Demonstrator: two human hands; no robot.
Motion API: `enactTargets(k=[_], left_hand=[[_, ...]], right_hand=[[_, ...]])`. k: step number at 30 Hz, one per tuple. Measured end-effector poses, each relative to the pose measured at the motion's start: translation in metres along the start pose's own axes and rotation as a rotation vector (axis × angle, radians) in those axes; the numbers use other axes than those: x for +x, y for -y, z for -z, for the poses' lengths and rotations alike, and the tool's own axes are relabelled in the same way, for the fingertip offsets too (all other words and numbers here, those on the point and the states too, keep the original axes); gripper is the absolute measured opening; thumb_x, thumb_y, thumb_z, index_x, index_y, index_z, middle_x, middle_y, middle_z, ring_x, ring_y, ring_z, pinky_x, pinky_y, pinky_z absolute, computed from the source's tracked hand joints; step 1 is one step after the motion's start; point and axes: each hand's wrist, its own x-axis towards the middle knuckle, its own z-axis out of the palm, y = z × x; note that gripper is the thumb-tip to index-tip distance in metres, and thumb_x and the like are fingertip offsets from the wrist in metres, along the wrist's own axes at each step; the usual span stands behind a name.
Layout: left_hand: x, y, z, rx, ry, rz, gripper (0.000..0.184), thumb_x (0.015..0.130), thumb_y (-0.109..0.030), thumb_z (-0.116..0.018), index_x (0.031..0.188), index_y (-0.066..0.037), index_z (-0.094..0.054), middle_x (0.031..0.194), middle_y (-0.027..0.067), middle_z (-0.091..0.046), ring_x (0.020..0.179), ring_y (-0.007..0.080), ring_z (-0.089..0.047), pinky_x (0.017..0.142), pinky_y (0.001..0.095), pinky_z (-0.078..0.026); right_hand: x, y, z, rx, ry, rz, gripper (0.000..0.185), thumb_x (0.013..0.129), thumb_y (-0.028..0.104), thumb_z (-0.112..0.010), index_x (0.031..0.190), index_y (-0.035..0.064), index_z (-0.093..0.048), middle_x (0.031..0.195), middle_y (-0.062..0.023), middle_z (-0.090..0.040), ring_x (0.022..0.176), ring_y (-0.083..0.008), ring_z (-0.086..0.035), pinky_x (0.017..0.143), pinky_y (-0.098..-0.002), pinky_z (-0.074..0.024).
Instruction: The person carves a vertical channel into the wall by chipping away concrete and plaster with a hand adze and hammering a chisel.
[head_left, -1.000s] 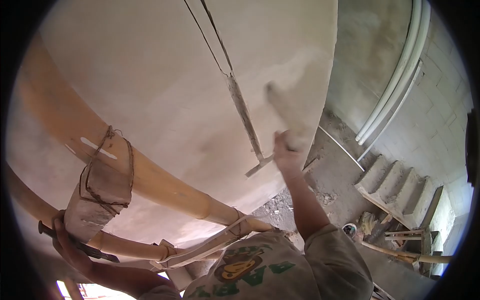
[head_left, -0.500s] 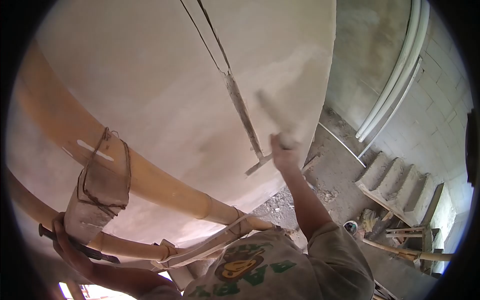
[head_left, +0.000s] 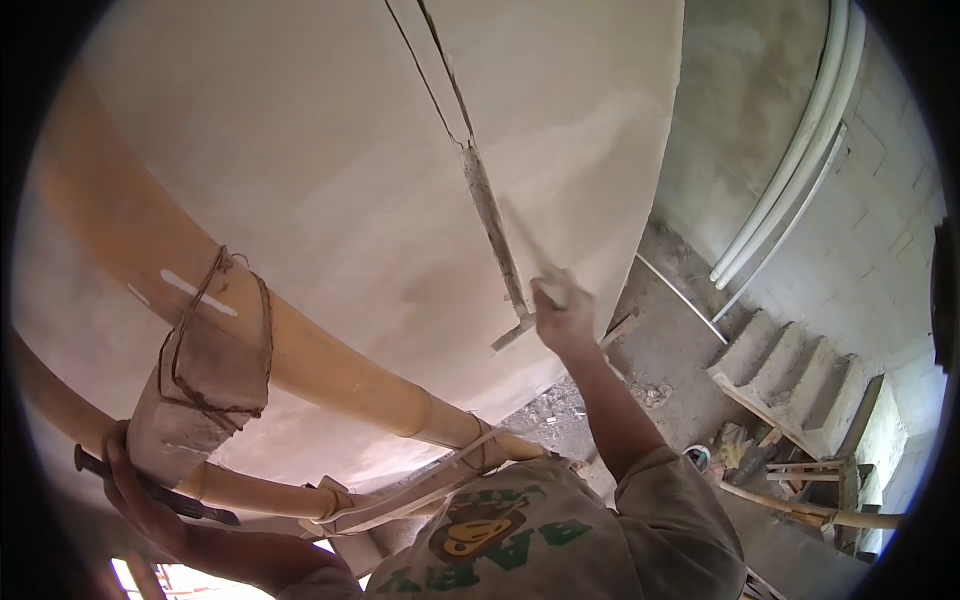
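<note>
My right hand point(head_left: 566, 318) is raised in front of the plastered wall, closed around a long, thin tool point(head_left: 527, 238) that points up and to the left. Motion blur hides what kind of tool it is, and whether it touches the wall cannot be made out. Just left of it runs a narrow groove point(head_left: 490, 220) cut into the plaster, with a short crosswise slot point(head_left: 513, 335) at its lower end. At the lower left, my left hand point(head_left: 140, 500) is closed on a dark metal chisel point(head_left: 185, 502), beside a wire-bound block point(head_left: 195, 410).
Bamboo poles point(head_left: 340, 365) cross between my body and the wall, tied with wire. Thin dark lines point(head_left: 445, 70) run above the groove. At right are white pipes point(head_left: 790, 170), a stepped concrete piece point(head_left: 790, 370), a bucket point(head_left: 697, 458) and rubble point(head_left: 570, 408) on the floor.
My right hand has shifted slightly left and down, and its tool has swung closer to the groove. My left hand keeps its grip on the chisel. The view has turned a little.
</note>
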Motion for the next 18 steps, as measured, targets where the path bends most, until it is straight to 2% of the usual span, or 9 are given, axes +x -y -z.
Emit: enactTargets(k=[3,4,6,7,10,13,16,17,18], left_hand=[[-0.001,-0.002,-0.003,0.011,0.028,-0.013,0.045,0.096,-0.038,-0.042,0.100,0.003,-0.059,0.094,0.0088,-0.056,0.094,0.0204,-0.050,0.089,0.0315,-0.037],[-0.001,-0.002,-0.015,-0.021,-0.017,-0.047,0.045,0.096,-0.038,-0.042,0.100,0.003,-0.059,0.094,0.0088,-0.056,0.094,0.0204,-0.050,0.089,0.0315,-0.037],[-0.003,-0.004,-0.012,0.019,-0.022,-0.037,0.045,0.095,-0.038,-0.042,0.100,0.003,-0.059,0.094,0.0088,-0.056,0.094,0.0204,-0.050,0.090,0.0317,-0.036],[-0.002,-0.003,-0.010,0.031,-0.030,-0.015,0.045,0.095,-0.038,-0.042,0.100,0.003,-0.060,0.094,0.0090,-0.056,0.094,0.0204,-0.050,0.090,0.0319,-0.036],[-0.009,-0.010,-0.013,-0.045,-0.020,-0.006,0.044,0.095,-0.038,-0.042,0.100,0.003,-0.060,0.095,0.0091,-0.056,0.095,0.0203,-0.050,0.090,0.0318,-0.036],[-0.007,-0.008,-0.012,-0.020,-0.008,-0.077,0.043,0.096,-0.037,-0.042,0.100,0.003,-0.060,0.095,0.0092,-0.056,0.095,0.0203,-0.050,0.090,0.0316,-0.036],[-0.006,-0.004,-0.009,-0.079,-0.001,-0.047,0.043,0.095,-0.036,-0.042,0.100,0.003,-0.060,0.095,0.0087,-0.056,0.095,0.0205,-0.050,0.090,0.0316,-0.036],[-0.007,0.001,-0.004,-0.045,0.020,-0.038,0.042,0.095,-0.036,-0.042,0.099,0.003,-0.060,0.095,0.0086,-0.056,0.095,0.0205,-0.050,0.090,0.0317,-0.036],[-0.003,0.005,0.003,-0.010,0.038,-0.035,0.042,0.095,-0.036,-0.042,0.099,0.003,-0.060,0.095,0.0085,-0.056,0.095,0.0204,-0.050,0.090,0.0318,-0.036]], right_hand=[[-0.057,-0.108,-0.025,-1.024,0.230,0.355,0.018,0.085,0.017,-0.064,0.083,-0.0005,-0.062,0.072,-0.0171,-0.064,0.069,-0.0312,-0.067,0.058,-0.0401,-0.0510],[-0.046,-0.065,-0.016,-0.528,0.268,-0.281,0.023,0.083,0.023,-0.064,0.084,0.0004,-0.061,0.075,-0.0244,-0.064,0.073,-0.0439,-0.064,0.061,-0.0505,-0.0490],[-0.036,-0.021,-0.005,-0.450,0.280,-0.325,0.027,0.087,0.028,-0.059,0.085,0.0017,-0.057,0.066,-0.0203,-0.062,0.066,-0.0393,-0.065,0.059,-0.0522,-0.0489],[-0.024,0.001,-0.001,-0.450,0.271,-0.354,0.022,0.087,0.025,-0.060,0.085,0.0034,-0.056,0.065,-0.0202,-0.061,0.065,-0.0401,-0.063,0.057,-0.0495,-0.0491],[0.002,0.060,0.010,0.002,0.018,-0.178,0.017,0.087,0.020,-0.061,0.084,0.0042,-0.056,0.065,-0.0202,-0.061,0.064,-0.0413,-0.062,0.056,-0.0471,-0.0485],[0.003,0.070,0.009,0.175,-0.010,-0.041,0.014,0.087,0.016,-0.061,0.084,0.0035,-0.056,0.066,-0.0199,-0.060,0.064,-0.0395,-0.062,0.057,-0.0456,-0.0479],[-0.012,0.002,-0.016,-0.250,0.194,-0.318,0.019,0.088,0.020,-0.060,0.085,0.0017,-0.056,0.068,-0.0210,-0.061,0.066,-0.0407,-0.063,0.058,-0.0455,-0.0487],[-0.025,-0.037,-0.023,-0.269,0.229,-0.387,0.022,0.088,0.024,-0.059,0.085,0.0030,-0.055,0.068,-0.0226,-0.060,0.067,-0.0431,-0.062,0.059,-0.0468,-0.0486],[-0.038,-0.043,-0.020,-0.310,0.246,-0.373,0.023,0.087,0.024,-0.061,0.086,0.0017,-0.056,0.068,-0.0235,-0.060,0.067,-0.0443,-0.061,0.058,-0.0475,-0.0480]])
